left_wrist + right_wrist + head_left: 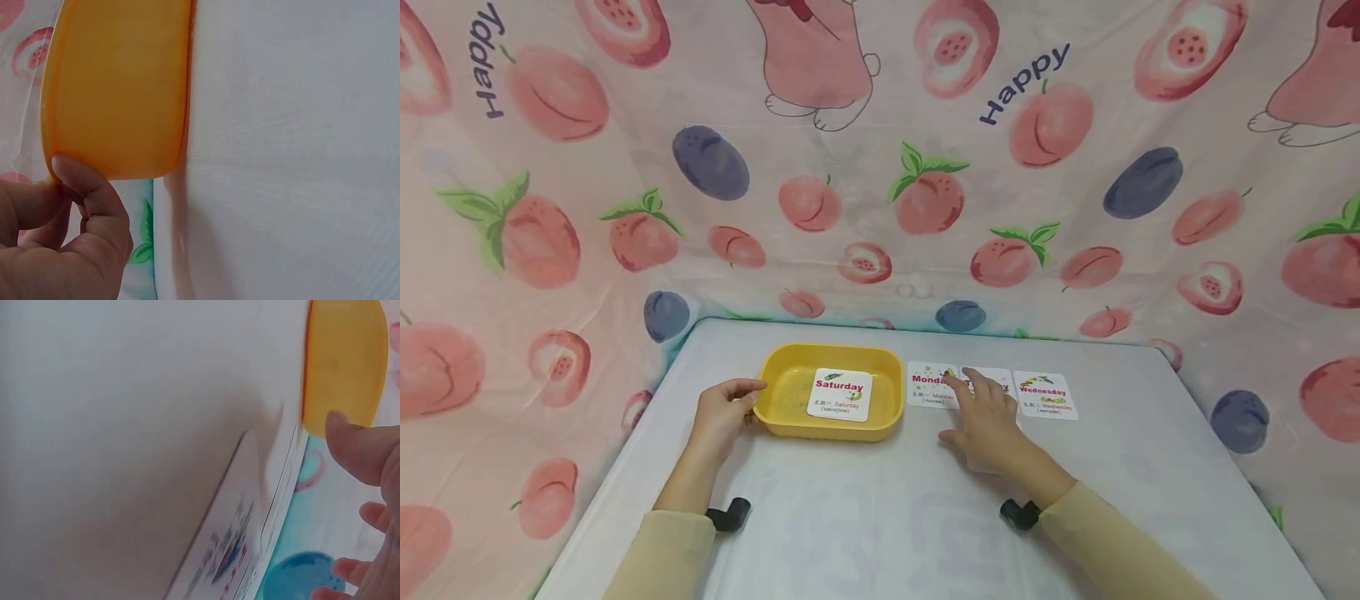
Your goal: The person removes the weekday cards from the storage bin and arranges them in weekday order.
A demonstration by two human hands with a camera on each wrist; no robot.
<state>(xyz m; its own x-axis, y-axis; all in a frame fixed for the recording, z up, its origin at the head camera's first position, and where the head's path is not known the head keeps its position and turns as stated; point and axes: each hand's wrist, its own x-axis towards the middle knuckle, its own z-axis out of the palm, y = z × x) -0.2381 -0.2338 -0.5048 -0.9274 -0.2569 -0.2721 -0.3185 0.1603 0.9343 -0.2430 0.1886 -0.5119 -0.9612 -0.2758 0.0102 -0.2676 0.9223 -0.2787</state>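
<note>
My left hand (724, 417) pinches the left end of a yellow tray (767, 421) between thumb and fingers, at the rim. Inside the tray lies a white card printed "Saturday" (840, 395). My right hand (988, 421) is over the cards to the right of the tray, fingers spread and nothing gripped. Under and around it are a "Monday" card (923, 398), a middle card (992, 374) mostly covered by the hand, and a "Wednesday" card (1047, 397). Another white card (981, 469) shows partly below the palm; its print is hidden in the head view.
The white table (850, 525) meets a fruit-printed cloth (865, 217) at the back and both sides. Black curved pieces (730, 514) stick out at both wrists beside the sleeves.
</note>
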